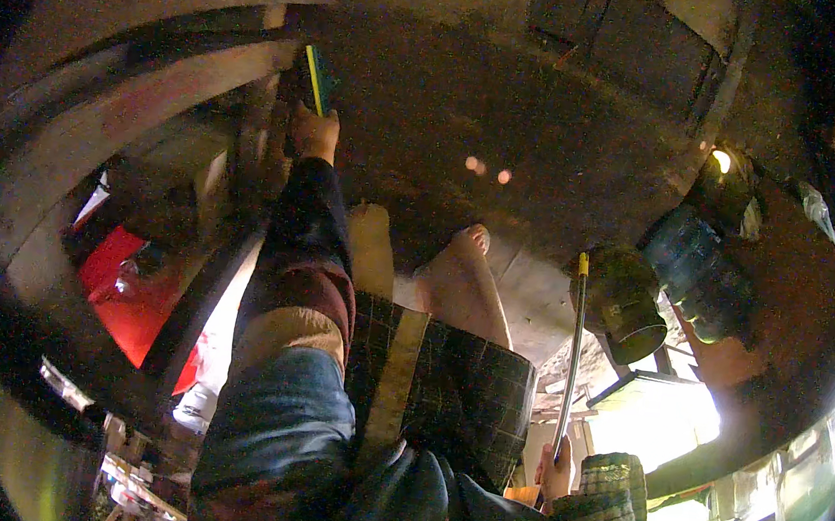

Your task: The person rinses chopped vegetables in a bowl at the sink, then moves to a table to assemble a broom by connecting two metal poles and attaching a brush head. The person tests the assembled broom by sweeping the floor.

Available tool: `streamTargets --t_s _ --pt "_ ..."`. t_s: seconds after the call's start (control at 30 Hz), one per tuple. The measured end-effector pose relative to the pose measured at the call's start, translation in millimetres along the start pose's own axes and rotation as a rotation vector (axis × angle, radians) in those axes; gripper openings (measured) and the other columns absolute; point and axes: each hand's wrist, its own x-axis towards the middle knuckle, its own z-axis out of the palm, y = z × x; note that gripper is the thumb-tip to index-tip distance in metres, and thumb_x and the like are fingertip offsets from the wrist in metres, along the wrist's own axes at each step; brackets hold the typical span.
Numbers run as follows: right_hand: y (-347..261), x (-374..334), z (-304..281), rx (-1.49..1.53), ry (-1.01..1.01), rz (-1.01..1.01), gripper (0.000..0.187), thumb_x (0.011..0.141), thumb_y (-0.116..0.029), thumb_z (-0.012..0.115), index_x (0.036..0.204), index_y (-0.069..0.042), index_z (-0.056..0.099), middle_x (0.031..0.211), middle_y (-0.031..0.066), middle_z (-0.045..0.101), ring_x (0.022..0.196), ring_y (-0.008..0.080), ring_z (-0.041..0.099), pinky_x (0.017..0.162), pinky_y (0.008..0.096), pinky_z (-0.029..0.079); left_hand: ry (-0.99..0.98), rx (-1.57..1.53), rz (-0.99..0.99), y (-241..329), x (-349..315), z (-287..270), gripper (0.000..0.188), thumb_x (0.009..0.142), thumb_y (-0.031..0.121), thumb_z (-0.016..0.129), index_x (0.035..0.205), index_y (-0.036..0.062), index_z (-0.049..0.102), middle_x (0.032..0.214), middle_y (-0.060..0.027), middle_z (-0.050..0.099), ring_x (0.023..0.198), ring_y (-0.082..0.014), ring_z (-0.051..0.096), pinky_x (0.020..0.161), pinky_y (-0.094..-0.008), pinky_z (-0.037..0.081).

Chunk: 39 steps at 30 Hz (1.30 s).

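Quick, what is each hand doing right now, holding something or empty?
Left hand: closed on a flat tool with a yellow edge.
Right hand: closed on a long thin metal rod with a yellow tip.

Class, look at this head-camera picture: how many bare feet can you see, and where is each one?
2. One bare foot lies just right of the dark left sleeve; the other bare foot is further right, toes up, left of the metal rod. Dim surroundings may hide more.

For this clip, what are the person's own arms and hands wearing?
Both hands are bare, with no gloves. The left hand comes out of a long sleeve in bands: dark at the wrist, then maroon, tan and blue denim toward the shoulder. The right hand shows only at the lower edge, its forearm in a dark sleeve with a fine checked, knit-like pattern. No rings or watch can be made out.
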Motion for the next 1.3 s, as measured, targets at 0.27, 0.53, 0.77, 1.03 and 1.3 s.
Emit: streamTargets --t_s 0.27,0.53,0.77,1.03,1.3 --pt "-20 13 7 -0.119 -0.026 -0.002 0.056 0.089 -0.03 0.054 0.135 -0.011 0.028 0.055 -0.003 0.041 0.038 0.0058 0.037 0.034 0.0214 0.032 -0.317 -0.111 -0.268 -4 46 51 0.074 0.073 0.026 0.069 0.126 -0.0082 0.031 0.108 -0.0264 0.056 0.1 -0.0381 0.056 0.083 -0.0435 0.047" --pt "-4 -16 -1 0.04 -0.001 -0.1 0.054 0.086 -0.031 0.056 0.13 -0.007 0.033 0.06 0.0012 0.045 0.043 0.0104 0.041 0.038 0.0252 0.034 -0.74 -1.363 -0.584 -2 -25 -22 0.019 0.075 0.014 0.064 0.091 0.0094 0.055 0.092 -0.0075 0.06 0.078 -0.0225 0.057 0.07 -0.0419 0.049" --pt "22 -94 -13 0.065 0.064 -0.333 0.05 0.084 -0.028 0.058 0.125 -0.006 0.037 0.062 0.0043 0.047 0.045 0.0153 0.044 0.041 0.0291 0.036 -1.404 -1.848 -0.01 78 -132 -210 0.055 0.077 0.026 0.067 0.123 0.0048 0.044 0.106 -0.012 0.059 0.097 -0.025 0.058 0.087 -0.0398 0.046" --pt "67 -230 -6 -0.066 0.348 -0.803 0.046 0.082 -0.025 0.059 0.119 -0.003 0.042 0.064 0.0078 0.05 0.047 0.021 0.046 0.044 0.0337 0.038 -1.627 -1.746 0.446 162 -252 -473 0.049 0.08 0.008 0.061 0.124 0.0025 0.042 0.098 -0.0095 0.059 0.092 -0.0232 0.058 0.086 -0.0395 0.048" --pt "116 -303 27 0.256 0.792 -1.053 0.026 0.078 -0.013 0.064 0.094 0.001 0.049 0.067 0.0075 0.054 0.058 0.0155 0.054 0.055 0.0287 0.045 -1.432 -1.182 0.979 173 -349 -625 0.055 0.068 0.001 0.054 0.123 0.0024 0.044 0.096 -0.0115 0.06 0.09 -0.0217 0.059 0.071 -0.0428 0.054"
